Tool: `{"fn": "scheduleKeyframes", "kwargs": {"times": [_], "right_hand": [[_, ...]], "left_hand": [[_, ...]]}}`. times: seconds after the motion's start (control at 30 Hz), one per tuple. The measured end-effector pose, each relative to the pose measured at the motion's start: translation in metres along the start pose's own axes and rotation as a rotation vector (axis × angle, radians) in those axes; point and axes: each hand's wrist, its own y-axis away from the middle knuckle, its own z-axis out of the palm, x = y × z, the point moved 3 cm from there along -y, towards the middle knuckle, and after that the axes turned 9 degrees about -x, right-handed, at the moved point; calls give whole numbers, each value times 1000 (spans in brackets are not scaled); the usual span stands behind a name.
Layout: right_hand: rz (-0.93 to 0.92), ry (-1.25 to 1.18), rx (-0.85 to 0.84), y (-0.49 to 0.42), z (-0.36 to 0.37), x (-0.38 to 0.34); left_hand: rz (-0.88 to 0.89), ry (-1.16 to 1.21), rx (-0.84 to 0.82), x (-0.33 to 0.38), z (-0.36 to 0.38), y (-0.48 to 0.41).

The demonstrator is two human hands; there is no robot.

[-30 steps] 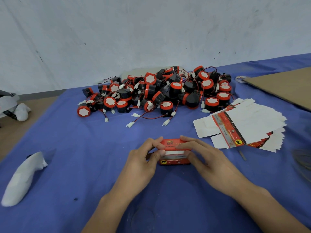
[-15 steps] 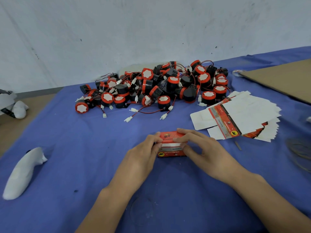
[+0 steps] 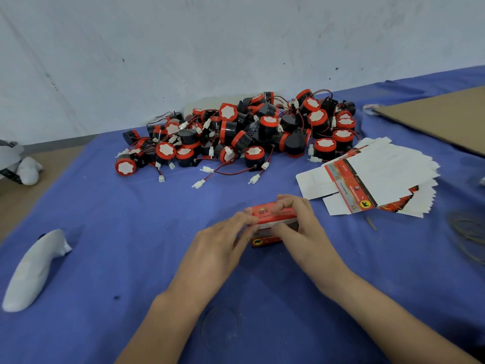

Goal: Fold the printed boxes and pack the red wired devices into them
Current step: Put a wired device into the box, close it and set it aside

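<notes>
Scuffed pale grey wall point(image 3: 236, 48) behind desk point(image 3: 105, 206) draped in blue cloth; brown floor point(image 3: 36, 166) at left edge; flat cardboard sheet point(image 3: 435, 119) at right; even, soft light.

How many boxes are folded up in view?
1: red printed box gripped by left hand and right hand. Flat box blanks are stacked at right; the device pile could hide more.
</notes>
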Motion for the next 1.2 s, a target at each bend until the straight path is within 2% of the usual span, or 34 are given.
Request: {"fn": "scheduleKeyframes", "kwargs": {"times": [0.2,0.4,0.5,0.67,0.8,1.0,1.07,1.2], "right_hand": [[22,-9,43,0,6,2],[-5,88,24,-1,4,5],[-54,211,-51,-2,-5,3],[-63,360,-286,-4,-34,4],[-90,442,-309,-6,-42,6],[-63,405,-321,-8,-46,9],[-74,352,-339,-8,-46,7],[-47,339,-277,-8,-49,7]], "left_hand": [[33,-147,98,10,-1,-1],[-34,14,46,7,4,-1],[-17,7,7,5,-2,0],[-48,-51,-80,3,-2,5],[-34,-61,-151,6,4,2],[-30,5,-119,2,7,0],[-49,106,-123,1,9,0],[-73,207,-134,0,13,-1]]}}
